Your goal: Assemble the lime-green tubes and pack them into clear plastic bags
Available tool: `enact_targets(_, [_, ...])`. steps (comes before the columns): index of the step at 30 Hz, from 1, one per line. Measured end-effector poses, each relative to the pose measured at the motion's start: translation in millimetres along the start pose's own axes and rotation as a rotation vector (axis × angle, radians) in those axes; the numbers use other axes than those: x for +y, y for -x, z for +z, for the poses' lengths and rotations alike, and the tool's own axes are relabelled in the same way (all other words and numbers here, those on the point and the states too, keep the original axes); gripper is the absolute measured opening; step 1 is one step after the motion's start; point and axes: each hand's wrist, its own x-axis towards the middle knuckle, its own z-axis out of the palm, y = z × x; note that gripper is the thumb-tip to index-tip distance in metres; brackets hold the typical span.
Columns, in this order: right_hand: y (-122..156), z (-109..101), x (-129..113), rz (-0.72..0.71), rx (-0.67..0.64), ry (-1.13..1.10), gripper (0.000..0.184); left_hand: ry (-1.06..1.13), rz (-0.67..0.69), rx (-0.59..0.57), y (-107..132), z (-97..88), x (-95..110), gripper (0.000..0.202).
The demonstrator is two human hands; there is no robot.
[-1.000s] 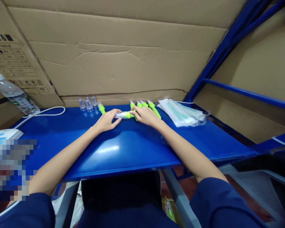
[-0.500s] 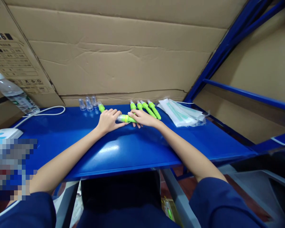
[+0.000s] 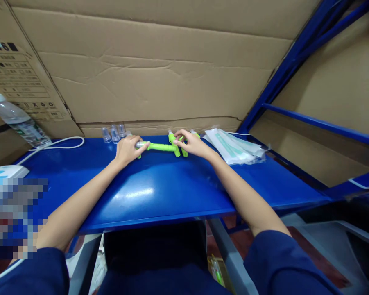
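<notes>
On the blue shelf my left hand is closed round the clear-capped end of a green pen-like stick that lies crosswise. My right hand rests on a row of several more green sticks near the back, with fingers curled over them and pinching one. Three clear plastic caps stand in a row just left of my left hand, close to the cardboard wall.
A stack of sealed white-and-teal pouches lies right of my right hand. A water bottle, a white cable and a white device sit at the left. Cardboard sheets close off the back. A blue frame rises on the right.
Both hands moved towards the back. My left hand carried the capped green stick left and back. My right hand went back onto the row of green sticks.
</notes>
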Motion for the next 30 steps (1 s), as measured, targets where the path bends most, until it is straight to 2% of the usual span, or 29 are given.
enact_targets(3, [0.0,3.9,2.2,-0.003,-0.078,-0.055,0.031,0.029,-0.047,-0.018,-0.6,0.2,-3.1,0.051])
enact_targets(8, [2.6,12.4,-1.2,-0.005,-0.175,0.050,0.039,0.122,-0.179,-0.015,-0.9,2.1,-0.1,0.051])
enact_targets(12, [1.4,12.6,-1.1,-0.007,-0.160,0.015,0.026,0.175,-0.258,-0.045,-1.2,2.3,-0.4,0.050])
enact_targets(14, [-0.1,11.3,-0.5,-0.016,-0.111,0.024,0.021,0.183,-0.215,-0.058,-0.9,2.3,-0.9,0.051])
enact_targets(19, [-2.1,7.3,-0.5,0.045,-0.067,0.109,0.020,0.100,0.035,-0.017,1.3,3.6,-1.3,0.056])
enact_targets(25, [-1.5,2.6,-3.8,0.089,-0.077,0.138,0.026,0.002,0.122,0.043,1.5,4.2,-1.3,0.054])
enact_targets(27, [-1.9,3.2,-4.4,0.096,-0.074,0.107,0.034,-0.032,0.134,0.074,1.2,3.9,-1.3,0.054])
enact_targets(30, [-2.6,7.8,-3.4,0.183,-0.087,-0.074,0.052,-0.064,0.146,0.108,1.4,4.0,-0.9,0.056])
